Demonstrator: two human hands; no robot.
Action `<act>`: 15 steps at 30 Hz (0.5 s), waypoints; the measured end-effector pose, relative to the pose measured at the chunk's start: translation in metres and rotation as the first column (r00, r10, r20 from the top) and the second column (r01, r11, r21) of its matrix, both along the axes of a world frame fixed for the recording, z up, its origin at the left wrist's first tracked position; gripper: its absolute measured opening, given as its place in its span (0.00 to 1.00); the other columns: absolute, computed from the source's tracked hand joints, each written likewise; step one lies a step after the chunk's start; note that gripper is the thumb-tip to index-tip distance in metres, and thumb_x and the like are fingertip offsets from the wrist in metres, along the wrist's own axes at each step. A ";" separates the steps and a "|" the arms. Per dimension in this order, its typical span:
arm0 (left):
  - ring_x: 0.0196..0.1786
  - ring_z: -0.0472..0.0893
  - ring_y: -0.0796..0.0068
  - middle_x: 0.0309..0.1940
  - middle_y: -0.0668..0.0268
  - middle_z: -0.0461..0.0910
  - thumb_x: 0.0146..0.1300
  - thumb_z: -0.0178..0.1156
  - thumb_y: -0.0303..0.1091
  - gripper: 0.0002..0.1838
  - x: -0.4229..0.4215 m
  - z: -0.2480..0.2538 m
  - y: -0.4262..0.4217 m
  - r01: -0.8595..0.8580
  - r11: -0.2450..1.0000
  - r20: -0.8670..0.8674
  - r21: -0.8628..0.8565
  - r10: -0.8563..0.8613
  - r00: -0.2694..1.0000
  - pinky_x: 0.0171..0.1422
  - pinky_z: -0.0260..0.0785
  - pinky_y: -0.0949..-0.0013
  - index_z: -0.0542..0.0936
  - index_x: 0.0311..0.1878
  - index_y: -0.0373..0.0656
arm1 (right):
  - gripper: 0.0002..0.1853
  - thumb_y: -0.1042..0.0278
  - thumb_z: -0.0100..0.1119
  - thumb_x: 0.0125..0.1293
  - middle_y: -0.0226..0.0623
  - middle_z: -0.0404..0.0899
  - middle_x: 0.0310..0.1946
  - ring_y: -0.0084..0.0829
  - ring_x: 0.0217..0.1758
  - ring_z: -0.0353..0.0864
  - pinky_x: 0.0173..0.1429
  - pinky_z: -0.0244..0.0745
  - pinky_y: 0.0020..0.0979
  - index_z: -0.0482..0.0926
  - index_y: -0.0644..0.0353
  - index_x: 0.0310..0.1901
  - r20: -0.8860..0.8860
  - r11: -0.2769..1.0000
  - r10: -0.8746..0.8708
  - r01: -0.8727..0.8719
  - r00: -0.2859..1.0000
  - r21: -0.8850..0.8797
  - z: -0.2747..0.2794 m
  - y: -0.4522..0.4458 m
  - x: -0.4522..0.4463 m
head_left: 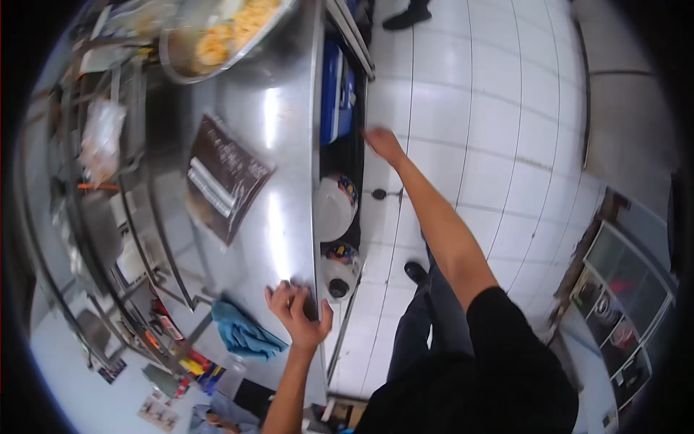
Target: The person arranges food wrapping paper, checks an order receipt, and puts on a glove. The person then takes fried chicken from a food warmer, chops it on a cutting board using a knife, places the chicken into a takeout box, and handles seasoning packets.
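Black shirt [463,390] — L hand [300,318] splayed by counter [293,166] edge; R hand [384,142] nr blue box [332,98] — grip? can't tell.

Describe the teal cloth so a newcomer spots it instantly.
Find the long, shiny steel counter running down the picture's left half. Go down it to the left hand; the teal cloth lies crumpled just left of that hand. Soft, matte fabric sets it apart from the glossy brown packet farther up the counter.
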State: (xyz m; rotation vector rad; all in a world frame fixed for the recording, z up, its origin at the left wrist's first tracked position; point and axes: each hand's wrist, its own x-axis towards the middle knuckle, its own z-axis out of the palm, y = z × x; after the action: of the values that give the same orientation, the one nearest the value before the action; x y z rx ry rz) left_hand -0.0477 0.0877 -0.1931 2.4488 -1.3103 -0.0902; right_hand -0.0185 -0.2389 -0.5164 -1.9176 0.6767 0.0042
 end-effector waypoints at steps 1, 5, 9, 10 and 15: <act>0.61 0.63 0.48 0.56 0.53 0.64 0.57 0.64 0.40 0.24 -0.001 -0.002 0.004 -0.003 1.000 0.006 0.031 0.003 1.000 0.72 0.45 0.39 0.71 0.55 0.41 | 0.22 0.49 0.52 0.65 0.50 0.81 0.32 0.50 0.40 0.81 0.47 0.73 0.42 0.79 0.65 0.37 0.008 0.930 -0.364 0.362 0.932 0.068 -0.056 0.007 0.054; 0.59 0.64 0.49 0.53 0.54 0.64 0.59 0.63 0.42 0.23 -0.002 -0.011 0.008 -0.036 0.998 -0.007 0.049 0.036 0.999 0.71 0.45 0.37 0.71 0.53 0.42 | 0.39 0.41 0.66 0.53 0.60 0.80 0.45 0.52 0.50 0.81 0.55 0.75 0.41 0.74 0.76 0.49 -0.114 0.708 -0.639 0.639 0.761 0.301 0.012 -0.028 0.152; 0.59 0.64 0.51 0.52 0.55 0.64 0.57 0.62 0.53 0.28 -0.005 -0.013 0.036 0.025 0.989 0.000 0.143 -0.025 1.000 0.69 0.47 0.34 0.71 0.53 0.42 | 0.44 0.38 0.71 0.47 0.63 0.78 0.47 0.54 0.52 0.80 0.57 0.74 0.43 0.74 0.79 0.49 -0.246 0.579 -0.778 0.812 0.578 0.074 -0.003 -0.036 0.190; 0.59 0.63 0.51 0.52 0.55 0.64 0.56 0.62 0.54 0.29 -0.006 -0.014 0.042 0.051 0.987 0.017 0.154 -0.054 0.998 0.69 0.47 0.34 0.71 0.53 0.43 | 0.45 0.38 0.72 0.46 0.63 0.78 0.46 0.54 0.53 0.79 0.57 0.74 0.44 0.74 0.80 0.48 -0.264 0.549 -0.782 0.824 0.565 0.138 0.000 -0.043 0.192; 0.59 0.63 0.50 0.52 0.56 0.64 0.55 0.63 0.54 0.30 -0.001 -0.014 0.042 0.044 0.982 0.016 0.184 -0.048 0.999 0.69 0.48 0.34 0.70 0.54 0.43 | 0.50 0.38 0.73 0.45 0.59 0.75 0.52 0.55 0.57 0.75 0.61 0.71 0.47 0.67 0.77 0.56 -0.423 0.410 -0.709 0.818 0.564 0.404 0.009 -0.056 0.194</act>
State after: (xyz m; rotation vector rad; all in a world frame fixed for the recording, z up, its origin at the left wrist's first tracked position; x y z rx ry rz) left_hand -0.0488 0.1294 -0.2071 2.5780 -1.4251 -0.2078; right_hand 0.1757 -0.2952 -0.5073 -0.8759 1.4806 -0.1865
